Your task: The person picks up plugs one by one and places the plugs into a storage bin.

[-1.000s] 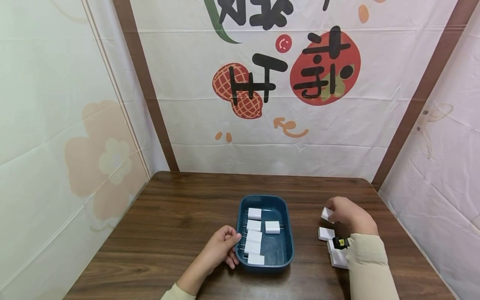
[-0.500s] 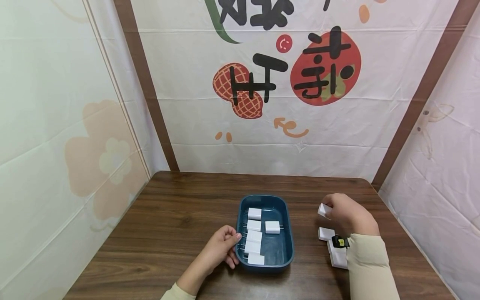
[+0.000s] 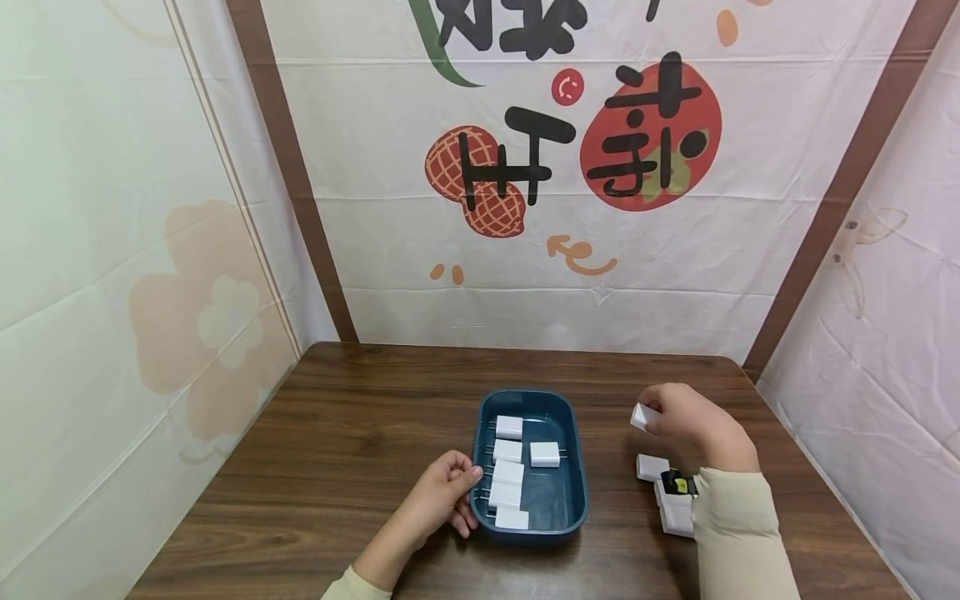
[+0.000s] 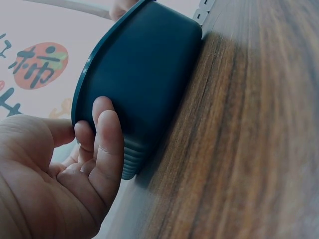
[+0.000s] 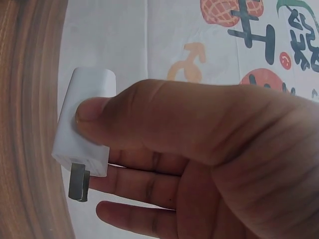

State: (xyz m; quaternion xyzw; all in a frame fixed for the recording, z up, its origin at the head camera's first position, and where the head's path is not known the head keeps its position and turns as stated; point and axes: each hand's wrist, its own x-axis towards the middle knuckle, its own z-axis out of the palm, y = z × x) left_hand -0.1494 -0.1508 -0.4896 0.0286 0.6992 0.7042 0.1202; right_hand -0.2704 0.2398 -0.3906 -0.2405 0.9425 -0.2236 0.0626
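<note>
A dark blue plastic box (image 3: 553, 507) sits on the table, and my left hand (image 3: 438, 493) pinches its left rim between thumb and finger. In the left wrist view other fingers rest along the outer wall of the box (image 4: 144, 64). Inside, several white plug chargers (image 3: 508, 474) form a column with prongs to the left; a lone charger (image 3: 545, 454) lies at the right with prongs to the right. Right of the box, my right hand (image 3: 693, 421) holds another charger (image 5: 75, 134) between thumb and fingers, its metal prongs bare in the right wrist view.
Several more white chargers (image 3: 652, 467) lie on the wooden table (image 3: 360, 417) under the right wrist, partly hidden by the sleeve and a black wrist device (image 3: 679, 483). Printed white cloth (image 3: 540, 308) hangs behind the table and along both sides.
My right hand has moved slightly left and away from the loose chargers, lifting the held charger with it. The left hand and the box have stayed in place.
</note>
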